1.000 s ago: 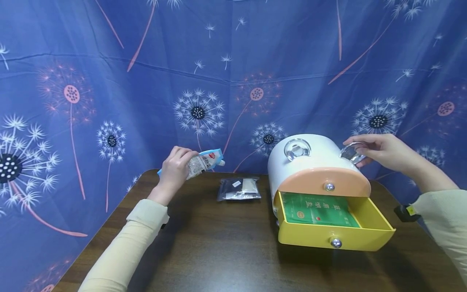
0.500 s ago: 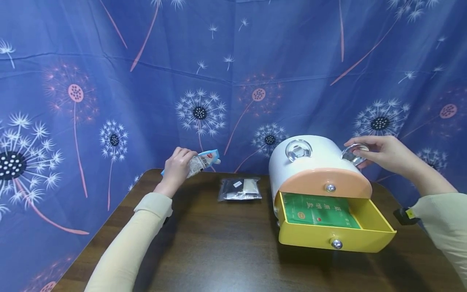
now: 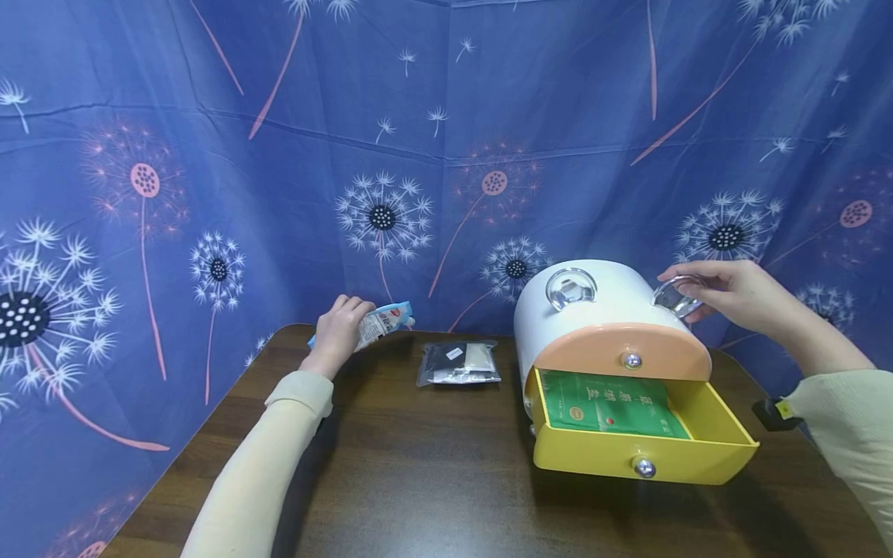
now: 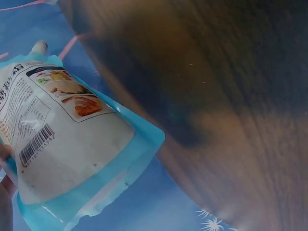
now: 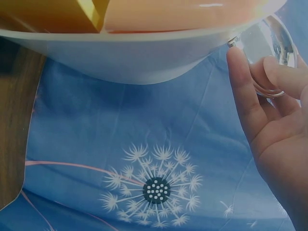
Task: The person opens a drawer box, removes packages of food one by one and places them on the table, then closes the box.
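Near the back left edge of the table, my left hand (image 3: 338, 333) grips a light-blue and white spouted pouch (image 3: 381, 323). The left wrist view shows the pouch (image 4: 72, 149) close up, with a barcode, food pictures and a spout. At the right, my right hand (image 3: 749, 294) pinches a round, shiny ear-like piece (image 3: 671, 301) on the side of a white rounded drawer box (image 3: 621, 291). In the right wrist view, fingers and thumb of the right hand (image 5: 279, 130) lie around this shiny round piece (image 5: 262, 43).
The yellow lower drawer (image 3: 638, 457) is pulled out and holds a green packet (image 3: 610, 403). Above it, the orange drawer (image 3: 621, 349) is closed. A clear plastic bag with dark contents (image 3: 449, 363) lies mid-table. Behind the brown table (image 3: 418, 465) hangs a blue dandelion-print cloth (image 3: 293, 194).
My left hand has lowered a little with the pouch, which now sits closer to the table's back edge. My right hand keeps its hold on the shiny round piece.
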Available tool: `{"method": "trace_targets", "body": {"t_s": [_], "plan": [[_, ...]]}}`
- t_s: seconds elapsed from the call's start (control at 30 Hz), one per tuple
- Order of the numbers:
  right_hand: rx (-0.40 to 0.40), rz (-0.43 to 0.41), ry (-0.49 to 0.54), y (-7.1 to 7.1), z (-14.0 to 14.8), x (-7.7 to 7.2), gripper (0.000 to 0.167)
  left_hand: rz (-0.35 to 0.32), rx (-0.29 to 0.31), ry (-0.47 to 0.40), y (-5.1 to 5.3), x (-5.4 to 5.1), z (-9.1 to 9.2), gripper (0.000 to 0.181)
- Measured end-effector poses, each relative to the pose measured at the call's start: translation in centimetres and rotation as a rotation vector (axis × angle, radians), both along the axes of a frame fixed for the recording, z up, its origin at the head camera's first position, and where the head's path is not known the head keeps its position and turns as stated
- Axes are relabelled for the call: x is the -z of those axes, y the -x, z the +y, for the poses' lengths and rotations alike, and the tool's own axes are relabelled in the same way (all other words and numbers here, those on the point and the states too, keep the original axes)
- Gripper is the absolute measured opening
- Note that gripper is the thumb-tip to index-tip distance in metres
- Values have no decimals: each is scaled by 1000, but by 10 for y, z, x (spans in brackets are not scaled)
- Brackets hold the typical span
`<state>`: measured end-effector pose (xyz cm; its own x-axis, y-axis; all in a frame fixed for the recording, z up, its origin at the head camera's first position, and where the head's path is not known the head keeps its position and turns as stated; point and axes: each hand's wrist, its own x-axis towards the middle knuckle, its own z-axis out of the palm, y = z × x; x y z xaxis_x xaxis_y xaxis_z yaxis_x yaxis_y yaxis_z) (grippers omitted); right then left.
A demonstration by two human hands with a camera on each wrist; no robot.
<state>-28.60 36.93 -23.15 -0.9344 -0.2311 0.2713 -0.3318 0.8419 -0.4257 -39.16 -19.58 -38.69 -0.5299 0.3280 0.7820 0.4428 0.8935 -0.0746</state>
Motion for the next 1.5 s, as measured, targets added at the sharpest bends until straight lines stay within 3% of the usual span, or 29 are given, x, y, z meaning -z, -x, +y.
{"method": "trace_targets", "body": {"t_s": [0.27,0.6,1.03,1.23,1.5], "plan": [[8,-4,-1,-2,0,1,38,-57,13,54,3,12,-1,45],[6,0,-6,-2,1,0,37,-57,49,148,1,20,5,34],[7,-13,-7,-1,0,-4,36,-185,91,246,-8,29,3,18],[5,-43,2,0,-1,-5,40,-234,131,276,-11,32,5,11],[0,-135,30,-4,-4,-11,41,-289,141,319,-13,31,5,14]]}}
